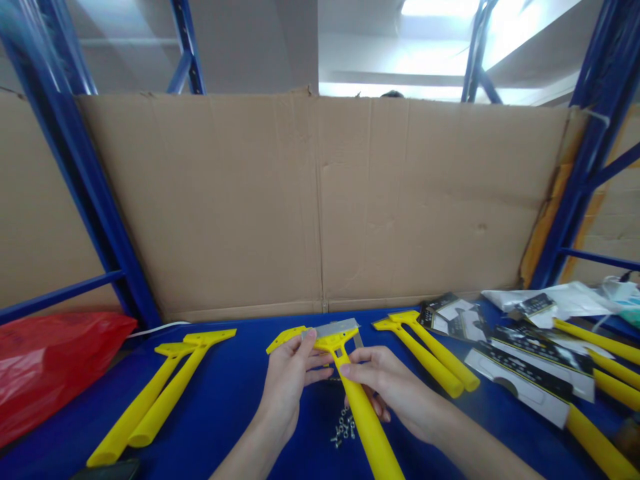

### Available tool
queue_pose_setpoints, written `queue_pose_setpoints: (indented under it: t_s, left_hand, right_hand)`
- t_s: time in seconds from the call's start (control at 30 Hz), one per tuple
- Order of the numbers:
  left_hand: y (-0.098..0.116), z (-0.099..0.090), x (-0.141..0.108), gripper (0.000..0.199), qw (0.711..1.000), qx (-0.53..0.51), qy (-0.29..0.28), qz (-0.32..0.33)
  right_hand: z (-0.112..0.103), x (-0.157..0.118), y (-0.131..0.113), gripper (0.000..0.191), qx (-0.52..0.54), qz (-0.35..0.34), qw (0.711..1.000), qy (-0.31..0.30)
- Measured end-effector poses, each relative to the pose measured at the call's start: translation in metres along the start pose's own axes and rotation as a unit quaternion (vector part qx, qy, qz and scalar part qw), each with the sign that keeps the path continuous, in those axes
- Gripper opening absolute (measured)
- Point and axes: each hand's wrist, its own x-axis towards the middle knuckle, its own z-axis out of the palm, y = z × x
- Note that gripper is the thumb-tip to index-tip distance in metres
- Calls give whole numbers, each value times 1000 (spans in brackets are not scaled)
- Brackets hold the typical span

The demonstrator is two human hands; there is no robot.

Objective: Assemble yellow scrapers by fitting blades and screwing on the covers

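Note:
A yellow scraper [367, 420] with a long handle is held between both hands above the blue surface, its head pointing away from me. My left hand [291, 370] pinches the left end of the head, where a grey metal plate [336, 327] lies along the edge. The fingers of my right hand [383, 377] close around the handle just below the head. Just behind my left hand shows another yellow scraper head [285, 339], partly hidden. Small metal fasteners [344, 427] lie scattered on the surface under the held scraper.
Two yellow scrapers [173, 387] lie at left, two more [433, 353] at right. Printed cardboard packages [520, 380] and several yellow handles [600, 437] cover the far right. A red plastic bag [55, 367] sits at left. Cardboard [320, 200] and blue posts [95, 173] stand behind.

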Motion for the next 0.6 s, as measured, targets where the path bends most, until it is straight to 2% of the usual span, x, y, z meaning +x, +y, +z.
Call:
queue_pose_setpoints:
  t_s: [0.1,0.23,0.33,0.4,0.47,0.6]
  left_hand:
    - [1,-1,-1,32,1000,18,-6,-1]
    - [2,-2,0,43,997,69,26,9]
    - [0,-4,6,42,992,115,35,31]
    - [-1,-6,10,37,986,156,13,52]
    - [-3,-8,14,33,974,214,-36,65]
    - [-8,-10,13,28,930,334,-144,50]
  right_hand:
    - [0,1,0,22,9,-8,1000,6]
    - [-4,3,-1,18,15,-30,999,-13]
    - [-8,5,-3,15,6,-51,999,-10]
    - [-11,6,-4,15,5,-56,998,-2]
    - [-14,7,-4,15,10,-55,998,7]
    - [-17,11,-2,14,9,-54,998,14]
